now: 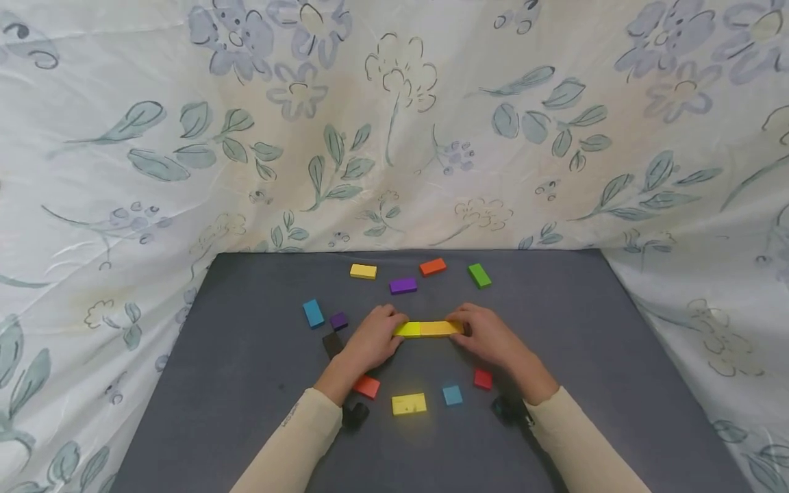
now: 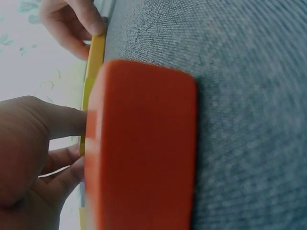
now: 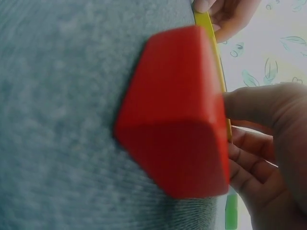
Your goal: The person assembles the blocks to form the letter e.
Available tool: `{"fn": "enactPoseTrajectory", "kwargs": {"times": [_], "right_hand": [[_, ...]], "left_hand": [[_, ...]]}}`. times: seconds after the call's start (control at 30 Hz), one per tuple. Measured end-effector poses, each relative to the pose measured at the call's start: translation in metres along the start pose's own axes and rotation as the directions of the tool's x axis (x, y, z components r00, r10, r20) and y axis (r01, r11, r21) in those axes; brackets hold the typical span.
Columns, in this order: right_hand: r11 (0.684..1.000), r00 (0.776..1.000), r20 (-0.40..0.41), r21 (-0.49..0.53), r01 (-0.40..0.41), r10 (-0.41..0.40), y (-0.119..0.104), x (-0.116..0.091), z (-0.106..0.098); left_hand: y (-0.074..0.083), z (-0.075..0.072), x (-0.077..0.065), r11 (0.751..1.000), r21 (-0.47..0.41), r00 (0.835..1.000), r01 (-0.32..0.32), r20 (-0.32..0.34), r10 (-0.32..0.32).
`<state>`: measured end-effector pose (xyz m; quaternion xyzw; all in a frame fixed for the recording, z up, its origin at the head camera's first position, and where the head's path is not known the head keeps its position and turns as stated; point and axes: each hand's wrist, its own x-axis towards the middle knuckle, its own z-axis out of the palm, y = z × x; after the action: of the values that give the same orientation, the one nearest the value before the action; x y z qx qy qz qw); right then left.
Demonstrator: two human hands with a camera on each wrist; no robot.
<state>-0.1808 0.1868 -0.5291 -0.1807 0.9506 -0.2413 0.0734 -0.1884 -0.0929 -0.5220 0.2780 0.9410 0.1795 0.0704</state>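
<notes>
Two blocks lie end to end in a row on the dark cloth: a bright yellow block (image 1: 409,330) on the left and an orange-yellow block (image 1: 437,329) on the right. My left hand (image 1: 373,337) pinches the bright yellow block's outer end between thumb and fingers. At the opposite end, my right hand (image 1: 488,333) grips the orange-yellow block the same way; fingers cover part of each. An orange-red block (image 2: 144,143) looms in front of the left wrist view, partly hiding that hand's fingertips. Close to the right wrist camera sits a red block (image 3: 168,86).
Behind the hands lie a yellow block (image 1: 364,272), a purple block (image 1: 403,286), an orange block (image 1: 433,267) and a green block (image 1: 479,275). Blue (image 1: 313,313), small purple (image 1: 338,320) and black (image 1: 333,344) blocks are at left. Nearer are yellow (image 1: 409,404) and light-blue (image 1: 453,395) blocks.
</notes>
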Motion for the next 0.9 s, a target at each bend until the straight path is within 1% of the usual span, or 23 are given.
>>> {"fn": "enactPoseTrajectory", "kwargs": {"times": [0.2,0.37,0.53,0.73,0.9], "right_hand": [[1.000,1.000,-0.003,0.003,-0.011,0.011,-0.0008,-0.0022,0.0011],[1.000,1.000,-0.004,0.005,0.002,-0.002,-0.0020,-0.0026,0.0011],[1.000,1.000,-0.003,0.007,0.020,-0.020,-0.0031,-0.0004,-0.0003],[0.998,0.998,-0.024,-0.015,0.061,-0.061,0.0001,0.0034,-0.0015],[0.999,0.998,-0.031,-0.010,0.048,-0.048,-0.0013,0.0024,-0.0017]], "left_hand": [[0.0003,0.0024,0.0000,1.000,0.015,1.000,0.005,0.021,-0.005],[0.0000,0.0027,0.0007,1.000,0.020,1.000,0.010,0.029,-0.011],[-0.0010,0.0021,0.0018,1.000,0.030,1.000,0.007,0.022,-0.008],[0.0009,-0.0005,0.0042,0.997,0.071,1.000,-0.029,-0.001,0.029],[0.0016,-0.0020,0.0046,0.997,0.077,1.000,-0.026,-0.002,0.027]]}}
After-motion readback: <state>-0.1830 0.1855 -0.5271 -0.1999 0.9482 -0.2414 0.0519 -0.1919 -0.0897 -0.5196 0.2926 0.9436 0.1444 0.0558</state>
